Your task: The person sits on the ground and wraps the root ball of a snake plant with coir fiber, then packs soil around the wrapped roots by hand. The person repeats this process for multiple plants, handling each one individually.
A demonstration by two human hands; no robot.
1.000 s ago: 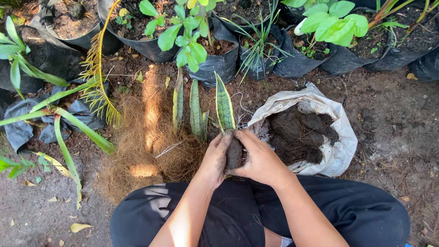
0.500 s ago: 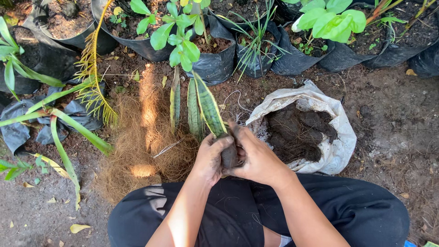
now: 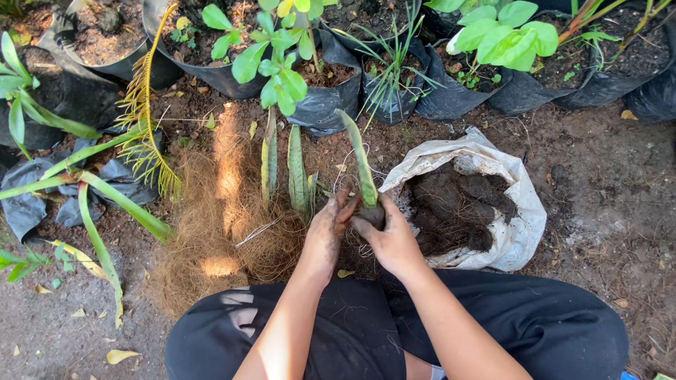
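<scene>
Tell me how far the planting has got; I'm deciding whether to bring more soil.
Done: the white sack lies open with dark soil inside, and coconut fibre is spread on the ground. In hand: the left hand and right hand cup the base of one striped leaf cutting. Left: two similar cuttings lie unpotted beside the fibre.

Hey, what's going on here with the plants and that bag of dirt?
A person sitting on the ground holds a single snake plant cutting upright, its soil-covered base cupped between the left hand and right hand. Both hands are dirty with soil. Just to the right lies an open white sack of dark soil; to the left is a pile of coconut fibre with more snake plant leaves beside it. Black nursery bags of plants line the back.
</scene>
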